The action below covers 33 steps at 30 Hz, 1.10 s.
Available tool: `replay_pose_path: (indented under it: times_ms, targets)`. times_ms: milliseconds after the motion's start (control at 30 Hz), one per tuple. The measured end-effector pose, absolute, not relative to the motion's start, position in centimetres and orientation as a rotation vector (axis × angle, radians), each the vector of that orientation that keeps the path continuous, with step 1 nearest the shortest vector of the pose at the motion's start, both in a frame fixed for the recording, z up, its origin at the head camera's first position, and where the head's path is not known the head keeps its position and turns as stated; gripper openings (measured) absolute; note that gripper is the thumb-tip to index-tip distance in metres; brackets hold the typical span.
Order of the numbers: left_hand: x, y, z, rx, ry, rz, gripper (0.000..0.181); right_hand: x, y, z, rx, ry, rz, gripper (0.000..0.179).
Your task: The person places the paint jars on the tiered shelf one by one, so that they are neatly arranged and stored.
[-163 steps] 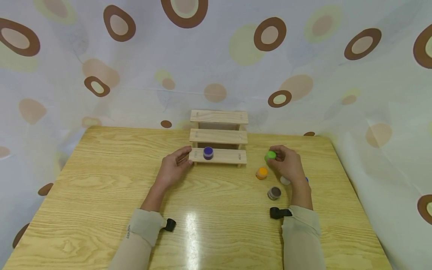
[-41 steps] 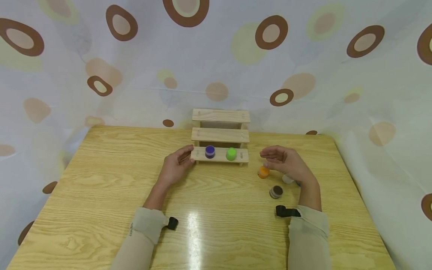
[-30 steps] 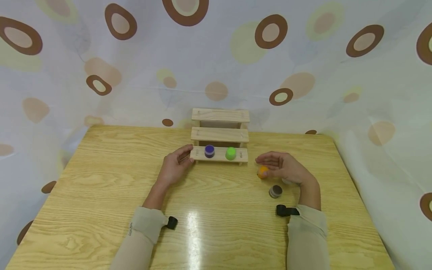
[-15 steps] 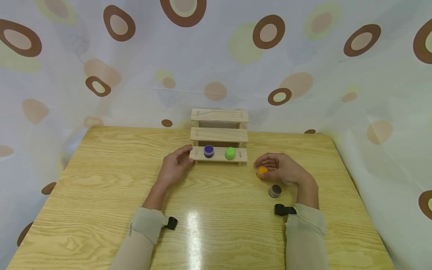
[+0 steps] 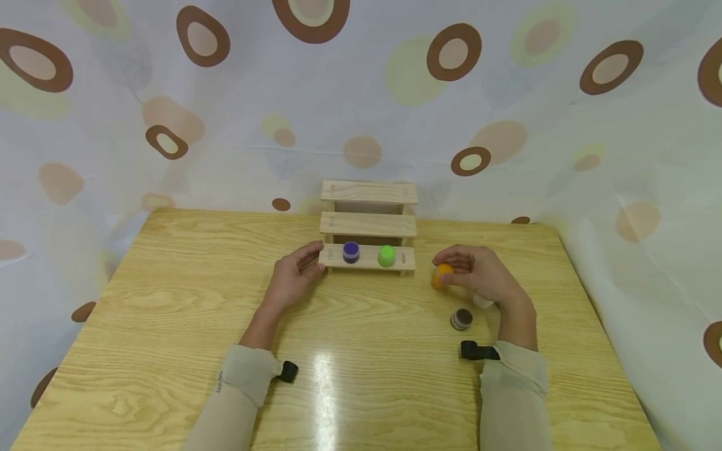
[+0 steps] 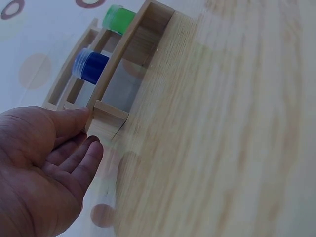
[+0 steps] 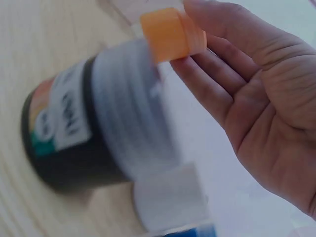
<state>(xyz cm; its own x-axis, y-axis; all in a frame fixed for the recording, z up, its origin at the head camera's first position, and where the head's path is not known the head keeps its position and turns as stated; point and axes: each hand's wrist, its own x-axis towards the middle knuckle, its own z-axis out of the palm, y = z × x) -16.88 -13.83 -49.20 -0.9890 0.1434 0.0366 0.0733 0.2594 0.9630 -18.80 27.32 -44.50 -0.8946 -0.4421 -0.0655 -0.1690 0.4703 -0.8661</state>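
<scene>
The right hand pinches the orange jar between thumb and fingertips, with that jar at 4 o'clock from the wooden rack in the head view and well apart from it. The left hand, at 8 o'clock from the rack, holds the left end of its bottom step, thumb at the front edge and fingers curved towards the back edge.

On that step stand the purple jar (it looks bluer from the left wrist) and, at 3 o'clock from it, the green jar, with a gap between them. At 7 o'clock from the right hand the dark jar sits on the table; from the right wrist its clear lid and blurred label show. The white jar is at 6 o'clock from the right hand, partly covered by it. A bit of something blue shows at 6 o'clock in the right wrist view, too cropped to tell more.

Beige sleeves are turned up on both arms, a black fitting at each cuff. Towards 12 o'clock hangs a pale cloth with brown rings and tan spots.
</scene>
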Motion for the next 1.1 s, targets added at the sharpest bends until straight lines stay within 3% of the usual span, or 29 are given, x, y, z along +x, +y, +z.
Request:
replay_pose_path:
  times_ms: [700, 1100]
  targets:
    - [-16.9, -13.7, -49.2, 0.211, 2.407, 1.877, 0.050, -18.8, 21.6, -40.8, -0.299, 2.859, -1.621, 0.035]
    - [-17.0, -13.9, -49.3, 0.191, 2.434, 1.873, 0.050, -21.2, 15.6, -38.0, -0.457, 2.854, -1.524, 0.031]
